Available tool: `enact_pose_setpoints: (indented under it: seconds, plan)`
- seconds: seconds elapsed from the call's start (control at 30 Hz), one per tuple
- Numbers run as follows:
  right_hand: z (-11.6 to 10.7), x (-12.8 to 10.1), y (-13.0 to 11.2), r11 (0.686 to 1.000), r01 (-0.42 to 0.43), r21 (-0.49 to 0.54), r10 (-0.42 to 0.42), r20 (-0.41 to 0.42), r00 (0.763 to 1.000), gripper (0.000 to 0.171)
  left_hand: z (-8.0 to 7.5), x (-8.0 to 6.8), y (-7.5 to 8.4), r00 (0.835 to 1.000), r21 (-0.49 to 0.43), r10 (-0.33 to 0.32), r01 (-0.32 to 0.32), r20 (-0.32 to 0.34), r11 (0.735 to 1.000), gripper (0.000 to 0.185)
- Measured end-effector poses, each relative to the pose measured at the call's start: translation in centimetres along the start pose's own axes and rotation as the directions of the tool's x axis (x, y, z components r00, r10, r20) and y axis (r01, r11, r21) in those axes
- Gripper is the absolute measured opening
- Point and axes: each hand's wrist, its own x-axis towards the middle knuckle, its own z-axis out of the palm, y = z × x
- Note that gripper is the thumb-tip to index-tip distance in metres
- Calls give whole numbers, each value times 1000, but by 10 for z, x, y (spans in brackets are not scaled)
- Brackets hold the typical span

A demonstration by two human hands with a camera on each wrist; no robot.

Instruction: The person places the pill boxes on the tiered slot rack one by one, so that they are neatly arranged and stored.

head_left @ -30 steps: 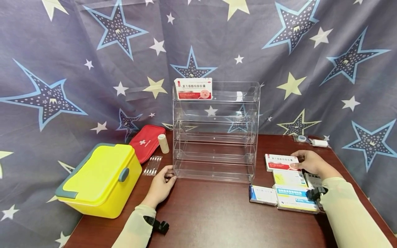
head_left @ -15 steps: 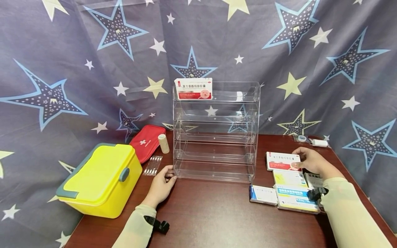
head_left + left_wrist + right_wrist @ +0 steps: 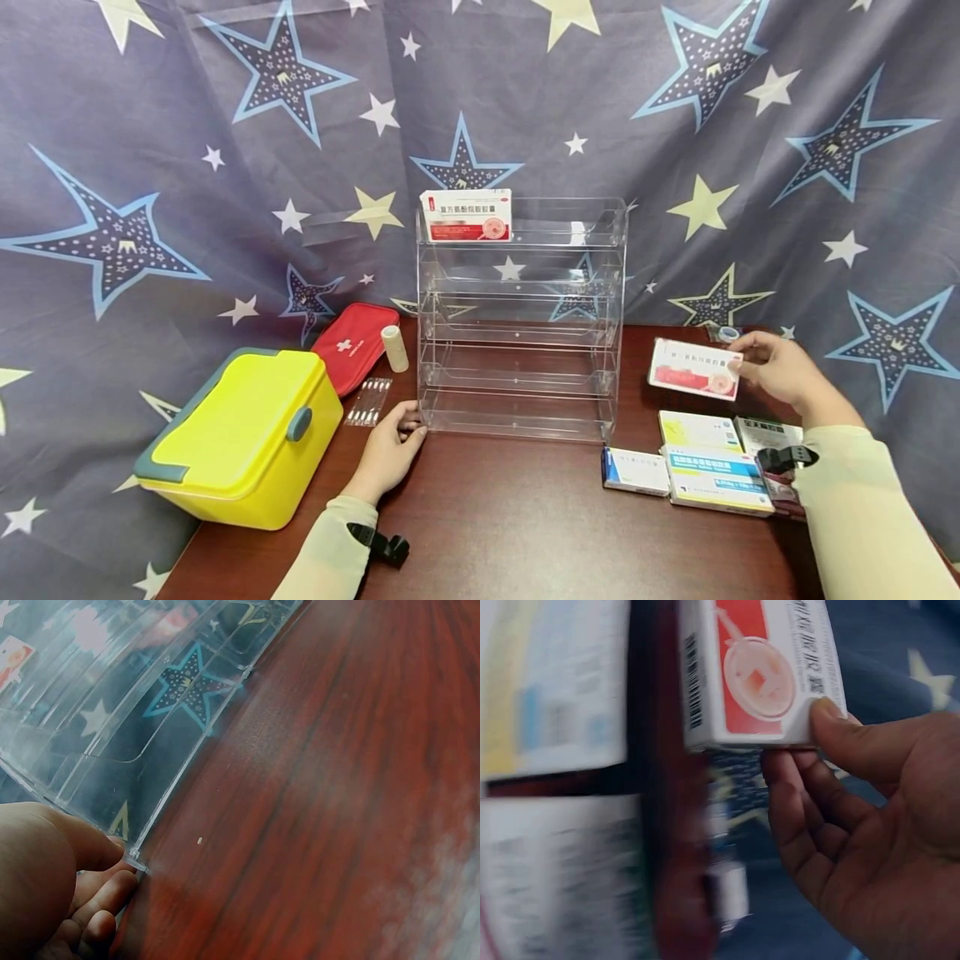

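My right hand (image 3: 783,375) pinches a white-and-red medicine box (image 3: 693,369) by its right end, held above the table at the right. In the right wrist view the thumb (image 3: 836,724) lies on the printed face and the fingers are behind it. A matching medicine box (image 3: 468,217) stands at the left of the top tier of a clear acrylic display rack (image 3: 517,381). My left hand (image 3: 388,450) holds the rack's lower left front corner. In the left wrist view, thumb (image 3: 97,844) and curled fingers meet around that corner.
Several medicine boxes lie at the right, among them a blue-and-white box (image 3: 716,482), a yellow-and-white box (image 3: 699,431) and a small white box (image 3: 635,472). At the left are a yellow case (image 3: 247,433), a red first-aid pouch (image 3: 356,346), a beige roll (image 3: 394,348) and a swab pack (image 3: 369,402).
My right hand has lifted the white-and-red medicine box up and slightly right, away from the other boxes, tilting it. The left hand has stayed at the rack's corner.
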Motion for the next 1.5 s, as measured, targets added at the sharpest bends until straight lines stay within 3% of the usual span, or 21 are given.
enact_pose_setpoints:
  seconds: [0.1,0.23,0.3,0.43,0.5,0.7,0.9,1.2,1.5]
  plan:
    - [-20,2,-27,994,44,102,-30,-129,991,23,0,0,0,1000,-1,-9,9,3,1000,37]
    - [-48,11,-83,961,119,250,-42,-292,955,18,1,0,0,1000,5,-19,19,4,1000,37]
    - [-59,16,-113,921,194,338,-67,-355,933,20,1,0,-1,1000,8,-16,16,7,1000,38]
    - [-66,34,-168,796,343,499,-130,-412,902,24,0,1,-1,1000,1,-16,16,9,1000,38]
    - [-64,44,-192,761,385,522,-162,-421,892,23,0,1,0,1000,-3,-16,16,9,1000,38]
    - [-49,78,-253,851,335,404,-167,-396,903,21,0,1,-2,1000,5,-9,9,10,1000,38]
    - [-25,109,-282,877,295,379,-149,-370,917,20,1,2,-5,1000,4,20,-20,-8,1000,38]
    - [-2,137,-286,932,247,265,-148,-343,928,17,2,2,-6,999,6,37,-37,-15,999,39]
    - [12,140,-280,975,187,122,-144,-298,944,22,1,3,-5,1000,9,13,-13,-7,1000,37]
